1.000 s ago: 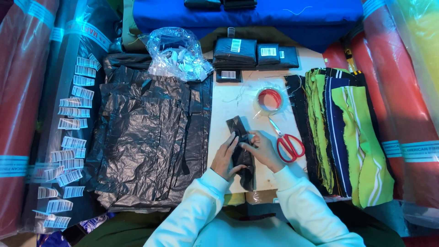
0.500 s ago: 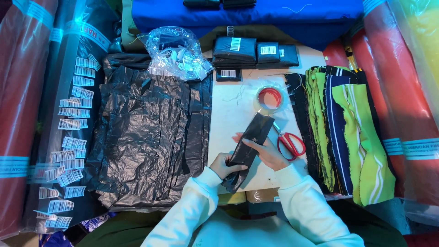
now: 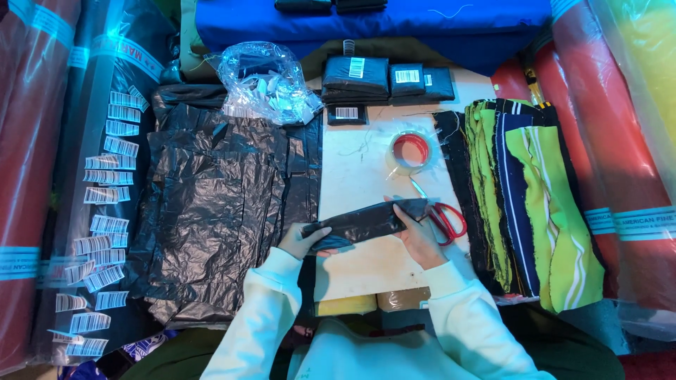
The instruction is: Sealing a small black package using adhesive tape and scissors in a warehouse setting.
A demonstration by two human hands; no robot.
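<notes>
A rolled black plastic packet [image 3: 362, 224] is held mid-tabletop [image 3: 352, 162], both hands clamped on it: left hand [image 3: 301, 241] at its 8 o'clock end, right hand [image 3: 417, 236] at 3. Probably best kept taut and level while it's rolled, clear of the red scissors [image 3: 445, 217].

one tape roll [image 3: 410, 151], one pair of scissors [image 3: 442, 214] — two hands [image 3: 301, 241]

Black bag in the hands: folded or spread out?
Folded. The black bag is a narrow flat strip held lengthwise between the left hand and right hand.
</notes>
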